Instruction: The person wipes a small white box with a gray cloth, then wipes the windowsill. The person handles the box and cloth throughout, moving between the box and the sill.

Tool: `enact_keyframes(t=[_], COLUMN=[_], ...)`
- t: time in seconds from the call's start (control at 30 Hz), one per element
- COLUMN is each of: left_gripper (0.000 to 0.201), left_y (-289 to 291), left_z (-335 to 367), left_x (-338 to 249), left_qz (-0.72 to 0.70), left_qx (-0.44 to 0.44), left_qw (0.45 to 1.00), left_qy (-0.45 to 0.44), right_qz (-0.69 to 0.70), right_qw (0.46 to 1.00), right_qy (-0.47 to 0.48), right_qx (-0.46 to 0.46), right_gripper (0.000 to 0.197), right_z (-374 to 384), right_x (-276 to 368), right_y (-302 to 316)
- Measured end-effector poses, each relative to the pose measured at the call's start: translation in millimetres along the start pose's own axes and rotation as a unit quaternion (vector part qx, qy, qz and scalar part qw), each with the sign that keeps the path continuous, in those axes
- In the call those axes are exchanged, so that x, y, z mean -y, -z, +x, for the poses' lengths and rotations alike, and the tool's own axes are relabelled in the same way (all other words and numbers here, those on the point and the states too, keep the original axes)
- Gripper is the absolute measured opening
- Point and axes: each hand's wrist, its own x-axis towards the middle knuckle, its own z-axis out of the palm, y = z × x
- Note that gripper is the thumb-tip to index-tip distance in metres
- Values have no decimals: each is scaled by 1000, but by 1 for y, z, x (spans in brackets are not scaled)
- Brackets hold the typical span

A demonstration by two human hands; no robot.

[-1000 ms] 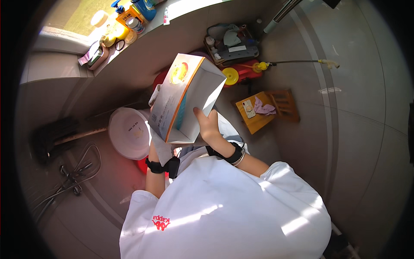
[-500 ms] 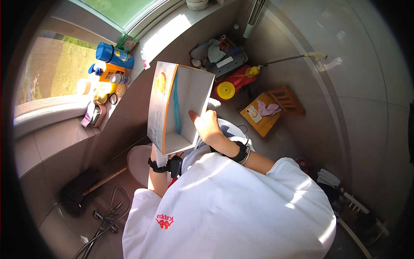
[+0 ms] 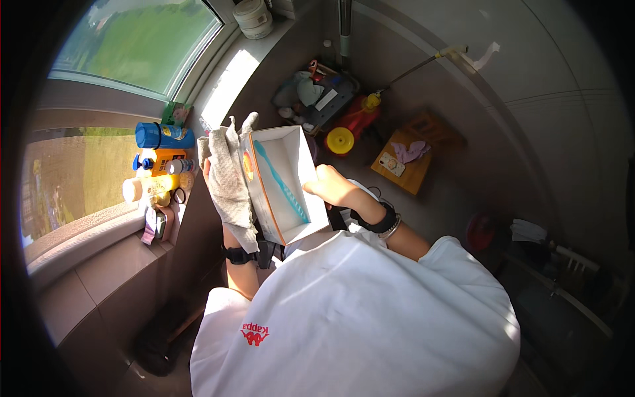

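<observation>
A shallow open box (image 3: 291, 151) with white inside walls and an orange-edged printed side is tilted in front of my chest. Inside it lies a long, slim turquoise plastic stick (image 3: 272, 173) with pale ridges toward its lower end; its exact kind is unclear. My right hand (image 3: 329, 187) is closed on the box's right wall. A crumpled grey cloth (image 3: 229, 178) with finger-like tips covers most of my left hand (image 3: 208, 171), whose fingertips show at the cloth's outer edge. The cloth presses against the printed side of the box.
Bottles, including a blue one (image 3: 164, 135), crowd the window sill at left. Farther off are a grey tub of items (image 3: 331, 109), a red sprayer with a yellow cap (image 3: 340, 140) and a wooden chair (image 3: 400, 178) bearing a phone and a pink cloth.
The box has tipped and moved lower, showing more of its inside. The grey cloth has come out from behind it to the left, with my left hand. My view has shifted toward the window.
</observation>
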Motion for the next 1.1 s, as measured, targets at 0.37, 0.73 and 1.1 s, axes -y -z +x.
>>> enact_keyframes(t=[0.37, 0.73, 1.1], left_gripper=[44, 34, 47], left_y=[-90, -105, -77], left_z=[41, 23, 14], left_x=[-16, 14, 49], left_qz=[-103, -83, -78], left_qx=[118, 161, 130], left_qw=[986, 969, 960], left_qy=[59, 168, 237], right_qz=[216, 253, 272], right_qw=[949, 910, 870], right_qy=[118, 128, 150], right_qx=[-198, -304, -383], right_gripper=[23, 26, 28], right_z=[8, -31, -20], right_x=[-47, -16, -25], right_y=[-18, 29, 68])
